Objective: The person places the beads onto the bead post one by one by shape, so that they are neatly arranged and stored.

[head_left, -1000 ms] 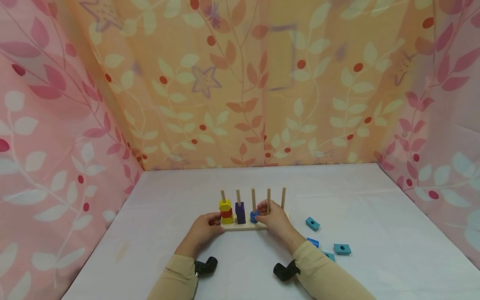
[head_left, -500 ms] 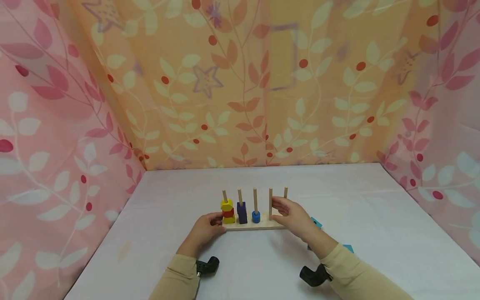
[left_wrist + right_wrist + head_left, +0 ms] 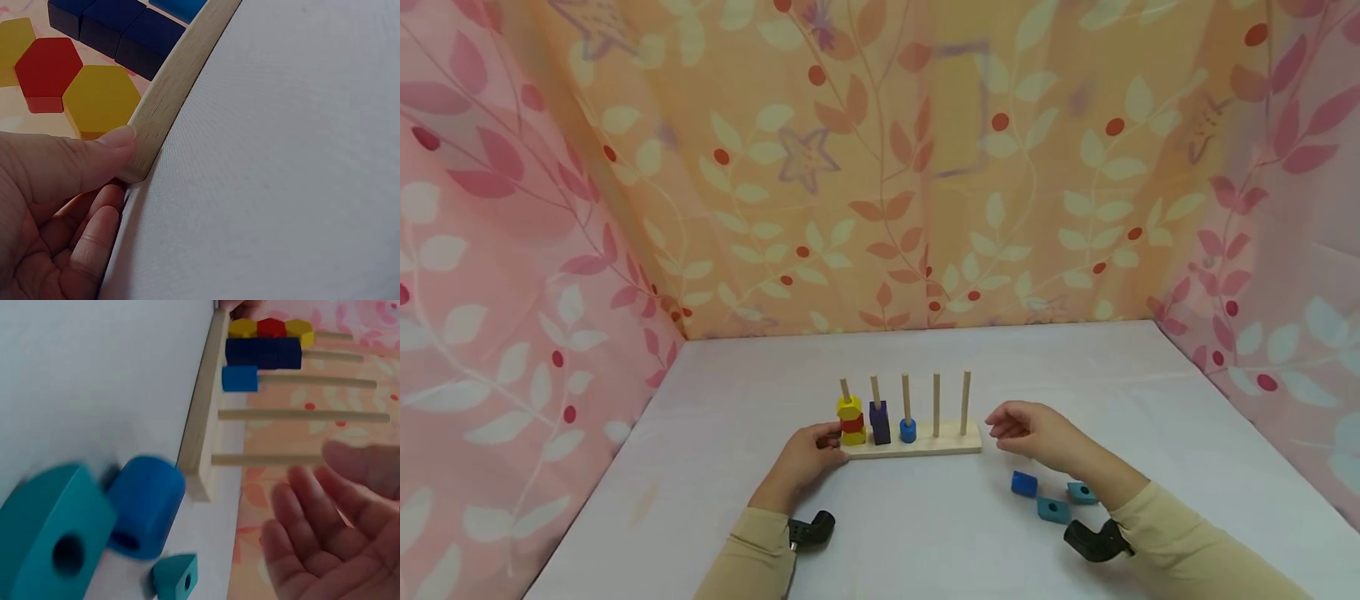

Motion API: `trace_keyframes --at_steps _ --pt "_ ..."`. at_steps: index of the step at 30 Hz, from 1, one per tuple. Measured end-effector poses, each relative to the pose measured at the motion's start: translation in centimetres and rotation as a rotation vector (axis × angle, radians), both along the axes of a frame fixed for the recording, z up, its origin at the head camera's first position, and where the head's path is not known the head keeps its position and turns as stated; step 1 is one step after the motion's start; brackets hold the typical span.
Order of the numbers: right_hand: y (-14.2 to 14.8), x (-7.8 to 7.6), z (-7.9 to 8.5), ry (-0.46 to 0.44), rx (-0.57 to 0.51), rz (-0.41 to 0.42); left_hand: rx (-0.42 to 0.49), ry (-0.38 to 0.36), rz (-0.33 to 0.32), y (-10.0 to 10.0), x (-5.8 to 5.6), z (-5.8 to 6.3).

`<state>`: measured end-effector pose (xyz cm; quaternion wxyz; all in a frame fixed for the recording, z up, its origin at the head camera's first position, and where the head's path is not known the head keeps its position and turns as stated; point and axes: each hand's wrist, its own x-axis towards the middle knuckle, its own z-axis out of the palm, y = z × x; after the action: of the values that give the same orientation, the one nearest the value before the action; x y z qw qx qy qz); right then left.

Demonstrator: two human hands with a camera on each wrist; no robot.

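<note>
A wooden peg board [image 3: 917,451] with several upright pegs stands mid-table. On its leftmost peg is a stack of yellow and red hexagonal blocks [image 3: 852,421]; the second peg carries dark blue blocks [image 3: 880,423], the third one blue round block [image 3: 907,431]. The two right pegs are bare. My left hand [image 3: 808,454] grips the board's left end, with the thumb [image 3: 117,137] on its edge and the fingers curled below. Off the board's right end hovers my right hand [image 3: 1041,435], fingers loosely bent, holding nothing.
Loose on the white cloth at the right lie a blue block [image 3: 1024,483] and teal blocks with holes, one nearer block [image 3: 1053,510] and another partly behind the right forearm. A patterned curtain [image 3: 925,167] closes off the back and sides.
My right hand has left the blue round block on the third peg and moved right, past the board's end. The left hand has stayed on the board.
</note>
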<state>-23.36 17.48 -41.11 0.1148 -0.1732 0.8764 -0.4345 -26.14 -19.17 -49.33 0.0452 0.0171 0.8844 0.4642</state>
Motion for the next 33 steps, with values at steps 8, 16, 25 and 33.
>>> trace_keyframes --at_steps 8,16,25,33 --pt "2.2 0.5 -1.1 -0.021 0.131 0.149 0.017 -0.013 -0.002 0.1 0.1 -0.1" --pt "3.2 0.7 -1.9 -0.041 0.177 0.152 0.038 -0.043 0.021 0.2 0.3 0.0" --pt "3.4 0.4 -3.3 -0.022 0.251 0.175 0.026 -0.012 -0.003 0.0 0.3 -0.1" --pt "2.8 0.1 -3.0 0.055 0.330 0.146 0.023 -0.018 0.014 0.0 0.1 0.0"
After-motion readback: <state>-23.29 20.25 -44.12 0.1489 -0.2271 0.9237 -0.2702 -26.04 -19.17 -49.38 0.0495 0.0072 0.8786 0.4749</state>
